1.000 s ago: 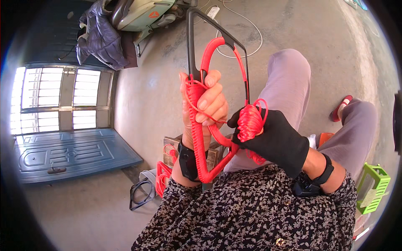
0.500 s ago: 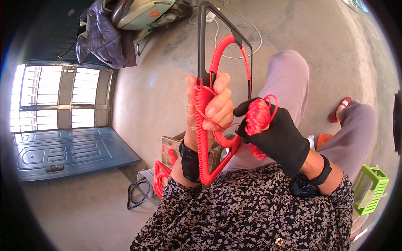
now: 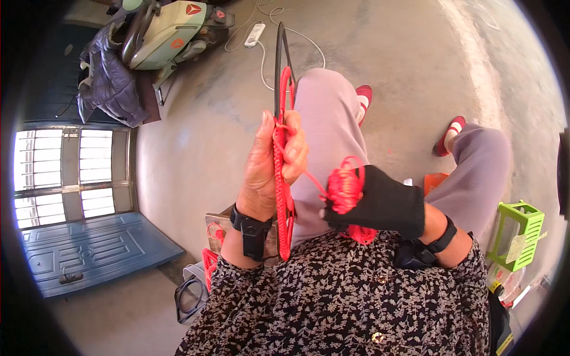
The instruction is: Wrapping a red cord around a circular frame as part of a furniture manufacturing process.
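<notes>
My bare left hand (image 3: 270,163) is closed around a black frame (image 3: 278,74), which stands upright and is seen nearly edge-on. Tight turns of red cord wrap its lower part (image 3: 282,222), running down to my lap. My right hand (image 3: 389,199) wears a black glove that leaves the fingertips bare. It grips a bundle of red cord (image 3: 344,188), with more red cord hanging beneath the palm. A single strand (image 3: 313,180) runs from this bundle to the fingers of my left hand. Some of the right fingers are hidden behind the bundle.
By my left forearm stand a wooden box (image 3: 215,223), red-wrapped pieces (image 3: 209,261) and a black frame (image 3: 189,301). A green plastic rack (image 3: 519,237) is at the right. Farther off are a scooter (image 3: 169,44), a white power strip (image 3: 255,34) with cable, and a blue door (image 3: 107,252).
The frame has turned from showing its broad face to nearly edge-on. My right hand has moved a little lower and left with the cord bundle. The whole view has also shifted.
</notes>
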`<action>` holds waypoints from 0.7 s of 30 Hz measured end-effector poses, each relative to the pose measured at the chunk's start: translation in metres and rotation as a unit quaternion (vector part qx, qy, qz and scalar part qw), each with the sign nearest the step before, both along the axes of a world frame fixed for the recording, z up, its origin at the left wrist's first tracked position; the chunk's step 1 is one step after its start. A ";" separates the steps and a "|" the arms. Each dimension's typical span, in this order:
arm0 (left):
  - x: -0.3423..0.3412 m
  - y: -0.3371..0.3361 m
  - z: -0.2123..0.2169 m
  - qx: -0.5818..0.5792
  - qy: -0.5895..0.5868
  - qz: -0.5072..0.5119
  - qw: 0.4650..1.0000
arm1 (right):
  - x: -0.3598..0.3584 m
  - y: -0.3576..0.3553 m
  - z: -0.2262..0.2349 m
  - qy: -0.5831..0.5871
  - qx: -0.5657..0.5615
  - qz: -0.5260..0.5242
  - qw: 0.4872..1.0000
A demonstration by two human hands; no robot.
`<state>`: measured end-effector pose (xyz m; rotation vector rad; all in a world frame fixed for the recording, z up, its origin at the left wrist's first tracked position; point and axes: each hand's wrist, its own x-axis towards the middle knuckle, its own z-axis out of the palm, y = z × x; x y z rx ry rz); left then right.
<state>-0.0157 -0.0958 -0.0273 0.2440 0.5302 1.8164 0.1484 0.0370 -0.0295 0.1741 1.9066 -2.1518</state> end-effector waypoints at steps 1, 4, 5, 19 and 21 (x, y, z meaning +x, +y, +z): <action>0.000 0.000 -0.002 -0.021 -0.001 0.004 1.000 | 0.008 0.005 0.001 -0.008 0.008 -0.007 1.000; -0.002 0.005 -0.007 -0.064 0.004 0.013 0.998 | 0.031 0.023 0.012 0.157 0.260 -0.072 0.950; 0.000 0.007 -0.008 -0.090 0.020 0.021 0.996 | 0.040 0.028 0.016 0.172 0.240 -0.111 0.949; 0.065 0.070 -0.039 -0.292 0.176 -0.100 0.935 | 0.069 0.061 0.011 0.207 -0.304 -0.505 0.781; 0.065 0.072 -0.040 -0.274 0.164 -0.115 0.941 | 0.074 0.061 0.015 0.162 -0.331 -0.520 0.771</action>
